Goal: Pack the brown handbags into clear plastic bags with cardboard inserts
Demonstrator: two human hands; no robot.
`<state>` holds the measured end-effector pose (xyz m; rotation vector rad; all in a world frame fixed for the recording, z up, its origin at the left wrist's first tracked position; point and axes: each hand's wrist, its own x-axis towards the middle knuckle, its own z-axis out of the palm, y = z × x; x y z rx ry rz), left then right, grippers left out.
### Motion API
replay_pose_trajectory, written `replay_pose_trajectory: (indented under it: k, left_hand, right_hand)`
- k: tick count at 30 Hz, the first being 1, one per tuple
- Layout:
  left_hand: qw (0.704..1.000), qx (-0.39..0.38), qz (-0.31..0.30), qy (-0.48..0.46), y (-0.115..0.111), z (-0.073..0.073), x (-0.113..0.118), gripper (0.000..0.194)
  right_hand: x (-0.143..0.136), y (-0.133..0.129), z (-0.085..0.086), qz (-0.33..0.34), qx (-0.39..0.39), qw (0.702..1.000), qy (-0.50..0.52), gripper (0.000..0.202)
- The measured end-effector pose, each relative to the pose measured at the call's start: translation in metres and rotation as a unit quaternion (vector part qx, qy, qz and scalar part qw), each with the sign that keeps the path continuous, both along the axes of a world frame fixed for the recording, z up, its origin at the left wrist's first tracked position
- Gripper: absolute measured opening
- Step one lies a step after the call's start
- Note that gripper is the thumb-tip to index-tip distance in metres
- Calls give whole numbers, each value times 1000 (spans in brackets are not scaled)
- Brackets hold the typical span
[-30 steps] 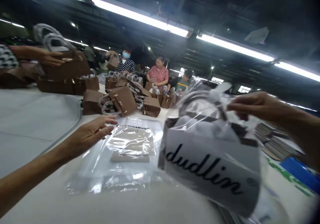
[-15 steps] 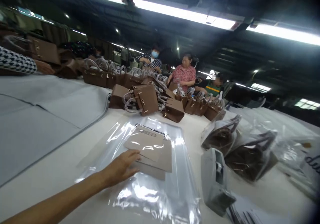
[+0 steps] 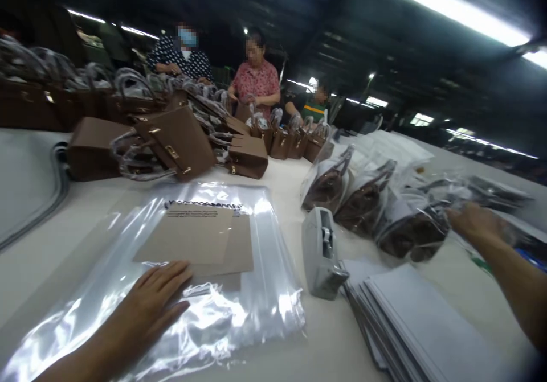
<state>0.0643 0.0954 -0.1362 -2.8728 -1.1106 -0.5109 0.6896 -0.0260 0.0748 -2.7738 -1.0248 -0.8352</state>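
Observation:
My left hand (image 3: 160, 296) lies with fingers stretched out on a stack of clear plastic bags (image 3: 273, 257). Just beyond its fingertips, brown cards (image 3: 192, 237) show through the plastic, with dark print along their far edge. At the right, my right hand (image 3: 478, 225) is smeared by motion beside a brown handbag in clear plastic (image 3: 412, 228). Whether it grips that wrapping cannot be made out. A grey tape dispenser (image 3: 318, 251) stands between the plastic stack and the wrapped bags.
Brown handbags (image 3: 175, 143) with plastic-wrapped handles fill the table's far side. Other wrapped handbags (image 3: 363, 197) stand at the right. A stack of white sheets (image 3: 419, 313) lies near front right. Co-workers (image 3: 256, 83) are behind the bags. Grey sheeting (image 3: 25, 183) lies left.
The view has swung right and closer. My right hand has come into view at the right, by a wrapped handbag. My left hand remains on the plastic bags.

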Motion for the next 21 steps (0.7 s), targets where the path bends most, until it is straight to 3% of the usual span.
replay_pose_trajectory:
  k: [3,6,10,13,15,17,21]
  left_hand:
    - [1000,0,-23,15,10,-5,-6,49]
    - [999,-5,-36,9,15,-11,-7,49]
    - [999,10,-17,-33,8,-7,-4,40]
    - [998,21,-2,-60,-10,5,-3,34]
    - [997,25,-2,-69,-27,9,1,30]
    - [995,36,2,-89,-42,3,10,32]
    - [981,102,-41,-158,-59,-39,41,29]
  right_hand:
    - [-6,-28,1,-15,-18,1000,0,60]
    - [-44,-44,-11,65,-49,997,5,55]
    - [-104,-78,-60,199,-106,973,58,48]
    - [-124,-98,-103,267,-103,954,90,52]
    - [-127,-92,-119,305,-80,944,97,51]
    - [-135,-68,-121,352,-55,929,101,49]
    - [-183,6,-99,447,-36,886,121,43]
